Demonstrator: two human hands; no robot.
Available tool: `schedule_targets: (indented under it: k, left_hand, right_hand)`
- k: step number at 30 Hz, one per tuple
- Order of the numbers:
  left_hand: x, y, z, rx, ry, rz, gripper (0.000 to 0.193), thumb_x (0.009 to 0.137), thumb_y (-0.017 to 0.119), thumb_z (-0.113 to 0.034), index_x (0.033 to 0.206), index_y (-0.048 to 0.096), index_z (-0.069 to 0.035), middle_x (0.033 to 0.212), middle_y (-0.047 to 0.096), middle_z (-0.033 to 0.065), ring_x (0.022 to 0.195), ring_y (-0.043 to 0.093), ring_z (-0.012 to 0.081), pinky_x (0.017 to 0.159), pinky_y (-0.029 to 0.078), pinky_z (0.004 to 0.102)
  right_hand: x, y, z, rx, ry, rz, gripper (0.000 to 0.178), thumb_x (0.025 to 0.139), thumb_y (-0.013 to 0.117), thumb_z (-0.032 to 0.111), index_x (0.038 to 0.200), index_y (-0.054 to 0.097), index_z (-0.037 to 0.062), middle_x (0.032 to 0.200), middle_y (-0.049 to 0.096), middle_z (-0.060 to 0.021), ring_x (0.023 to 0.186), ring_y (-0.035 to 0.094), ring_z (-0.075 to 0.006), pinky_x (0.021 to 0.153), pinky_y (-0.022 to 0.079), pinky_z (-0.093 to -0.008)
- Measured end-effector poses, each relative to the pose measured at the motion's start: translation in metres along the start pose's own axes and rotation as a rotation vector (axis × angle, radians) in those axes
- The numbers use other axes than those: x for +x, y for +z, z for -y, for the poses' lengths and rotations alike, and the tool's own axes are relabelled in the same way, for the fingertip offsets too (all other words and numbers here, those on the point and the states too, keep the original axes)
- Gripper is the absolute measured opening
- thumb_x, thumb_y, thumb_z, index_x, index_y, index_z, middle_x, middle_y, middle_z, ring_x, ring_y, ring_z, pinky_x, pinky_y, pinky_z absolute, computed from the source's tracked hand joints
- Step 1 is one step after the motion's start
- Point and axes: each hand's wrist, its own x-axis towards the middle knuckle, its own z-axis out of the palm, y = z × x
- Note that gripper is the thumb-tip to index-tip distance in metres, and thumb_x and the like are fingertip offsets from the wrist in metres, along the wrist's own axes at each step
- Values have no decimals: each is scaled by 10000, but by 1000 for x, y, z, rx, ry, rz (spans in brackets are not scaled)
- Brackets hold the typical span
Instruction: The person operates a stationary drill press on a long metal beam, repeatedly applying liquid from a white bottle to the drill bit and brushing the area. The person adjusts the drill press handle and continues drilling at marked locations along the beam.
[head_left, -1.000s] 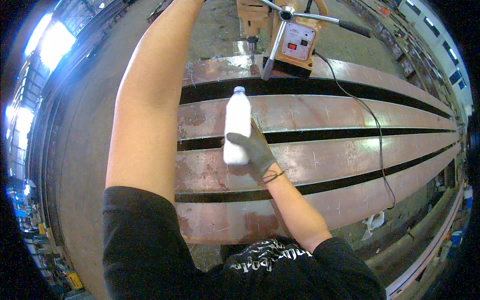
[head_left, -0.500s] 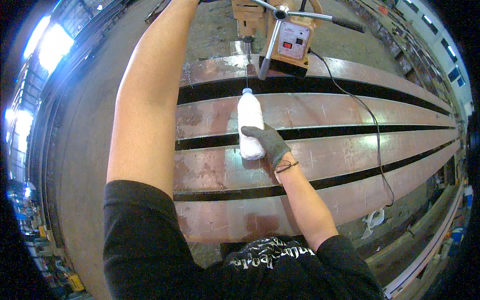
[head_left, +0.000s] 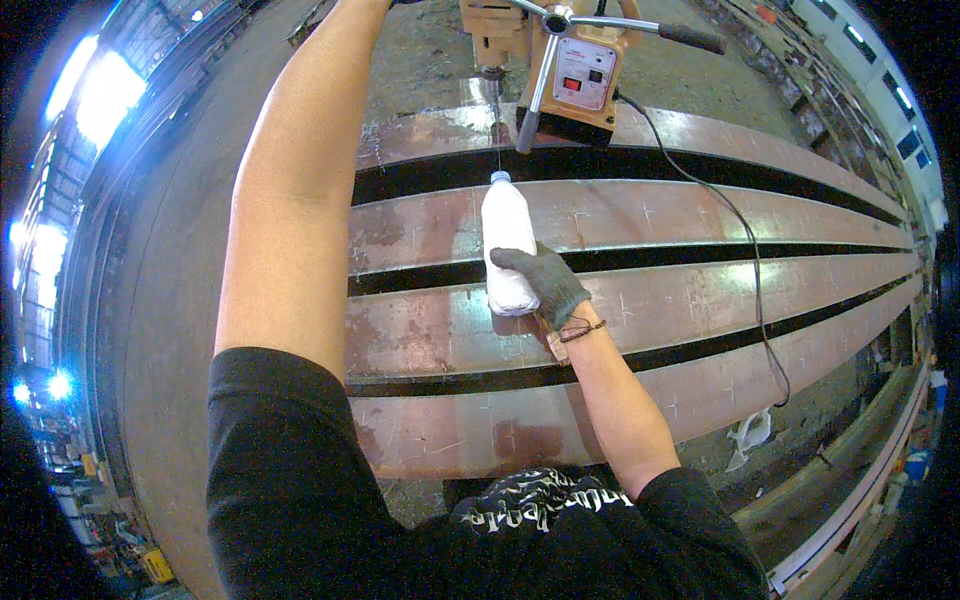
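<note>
My right hand, in a dark grey work glove, is wrapped round the lower part of a white plastic bottle. The bottle's pale blue cap points away from me, towards a tan drilling machine. Between the cap and the machine's spindle runs a thin bright line, perhaps a jet of liquid. My left arm stretches up past the machine's left side. Only a dark scrap of my left hand shows at the top edge; its fingers are out of sight.
Long reddish-brown steel beams lie side by side with dark gaps between them. A black cable trails from the machine across them. Spoked feed handles jut from the machine. Beyond the beams' near right edge lies a crumpled clear plastic bag.
The bottle and my right hand have shifted slightly to the right. My left arm stays almost where it was.
</note>
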Motion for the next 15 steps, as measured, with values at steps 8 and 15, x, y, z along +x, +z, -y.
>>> schedule_targets:
  k: [8,15]
  left_hand:
    - [-4,-1,0,-25,-57,7,555,900,573,-655,931,813,-156,973,765,158,914,735,360,801,575,480]
    - [-8,-2,-4,-36,-90,37,570,899,566,-675,970,816,-168,1014,770,142,946,736,346,810,573,479]
  right_hand:
    - [-5,-2,4,21,29,8,376,855,786,291,1103,652,42,867,671,-61,673,653,-199,552,535,-386]
    - [-5,-4,4,28,-3,4,404,846,797,290,1120,658,29,900,687,-68,684,653,-192,588,539,-372]
